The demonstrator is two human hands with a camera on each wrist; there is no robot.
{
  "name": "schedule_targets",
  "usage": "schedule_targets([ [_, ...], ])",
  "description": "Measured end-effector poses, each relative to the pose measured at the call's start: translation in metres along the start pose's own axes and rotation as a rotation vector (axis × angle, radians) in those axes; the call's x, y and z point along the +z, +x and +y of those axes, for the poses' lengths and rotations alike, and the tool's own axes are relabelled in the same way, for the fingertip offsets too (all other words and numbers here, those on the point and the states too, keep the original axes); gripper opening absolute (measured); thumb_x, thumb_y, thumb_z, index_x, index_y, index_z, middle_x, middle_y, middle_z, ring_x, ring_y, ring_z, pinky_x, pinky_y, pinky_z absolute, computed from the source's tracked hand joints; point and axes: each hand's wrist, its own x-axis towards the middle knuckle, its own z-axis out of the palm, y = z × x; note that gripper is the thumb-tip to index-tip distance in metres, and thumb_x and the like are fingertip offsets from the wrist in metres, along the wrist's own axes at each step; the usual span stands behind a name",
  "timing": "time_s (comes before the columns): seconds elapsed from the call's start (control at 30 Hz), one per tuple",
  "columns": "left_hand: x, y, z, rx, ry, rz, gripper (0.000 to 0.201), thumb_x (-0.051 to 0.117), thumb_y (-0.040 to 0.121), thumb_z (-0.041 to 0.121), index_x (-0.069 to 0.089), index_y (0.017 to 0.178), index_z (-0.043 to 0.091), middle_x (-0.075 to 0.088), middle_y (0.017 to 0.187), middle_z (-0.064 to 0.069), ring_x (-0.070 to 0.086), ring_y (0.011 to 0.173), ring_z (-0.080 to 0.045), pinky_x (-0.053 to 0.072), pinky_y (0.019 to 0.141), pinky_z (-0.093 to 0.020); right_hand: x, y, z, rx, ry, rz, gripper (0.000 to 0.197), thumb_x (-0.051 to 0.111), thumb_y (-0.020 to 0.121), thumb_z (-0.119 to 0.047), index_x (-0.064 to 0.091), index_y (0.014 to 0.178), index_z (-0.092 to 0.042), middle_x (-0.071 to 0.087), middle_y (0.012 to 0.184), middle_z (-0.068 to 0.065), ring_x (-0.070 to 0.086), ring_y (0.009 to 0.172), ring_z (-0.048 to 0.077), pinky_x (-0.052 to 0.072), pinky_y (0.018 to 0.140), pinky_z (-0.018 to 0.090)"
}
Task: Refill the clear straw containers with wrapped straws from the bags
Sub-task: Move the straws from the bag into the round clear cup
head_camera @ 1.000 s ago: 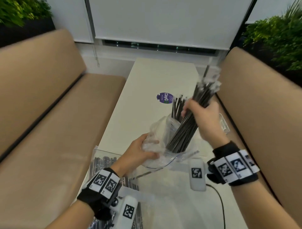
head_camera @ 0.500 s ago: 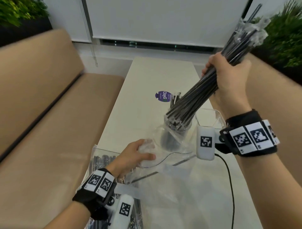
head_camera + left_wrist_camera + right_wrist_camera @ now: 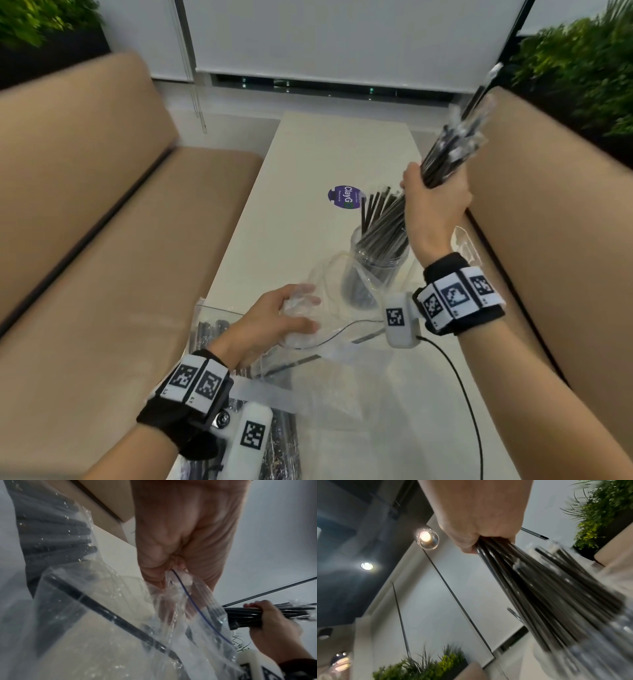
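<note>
A clear round straw container (image 3: 378,263) stands mid-table with black wrapped straws (image 3: 375,212) sticking out of it. My right hand (image 3: 433,198) grips a thick bundle of black wrapped straws (image 3: 455,144) above the container, lower ends going into its mouth; the same bundle of straws (image 3: 539,588) fans out in the right wrist view. My left hand (image 3: 274,322) pinches the crumpled mouth of a clear zip bag (image 3: 329,370) lying near the container. In the left wrist view the bag (image 3: 180,601) is bunched in the fingers (image 3: 171,566).
A second bag of black straws (image 3: 212,335) lies at the table's near left edge. A purple sticker (image 3: 344,198) sits farther along the white table (image 3: 308,164). Tan benches flank both sides. A black cable (image 3: 459,383) runs from the right wrist camera.
My right hand pulled the straw bundle up out of the bag, swung it high to the right, then lowered it so its ends enter the container. The left hand stayed on the bag.
</note>
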Motion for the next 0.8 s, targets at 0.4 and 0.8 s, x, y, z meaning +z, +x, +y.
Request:
schedule_targets([
  [0.4,-0.018,-0.015,0.015,0.129,0.009,0.056,0.061,0.075,0.077,-0.007,0.059,0.128,0.023,0.069,0.124,0.010,0.064,0.116,-0.013,0.051,0.101,-0.033,-0.019,0.001,-0.002,0.033,-0.215,-0.381,0.086,0.084,0.074,-0.032,0.034,0.141,-0.011,0.053,0.125,-0.002,0.053,0.110,0.012,0.045,0.091,0.014],
  [0.8,-0.010,-0.030,0.043,0.547,-0.082,0.300,0.075,0.074,0.073,-0.014,0.051,0.133,0.023,0.066,0.121,0.013,0.056,0.123,-0.001,0.053,0.095,-0.024,-0.055,-0.077,-0.038,0.156,-0.434,-0.665,0.039,0.070,0.084,-0.046,0.056,0.107,-0.018,0.061,0.086,-0.012,0.060,0.076,0.003,0.042,0.061,0.021],
])
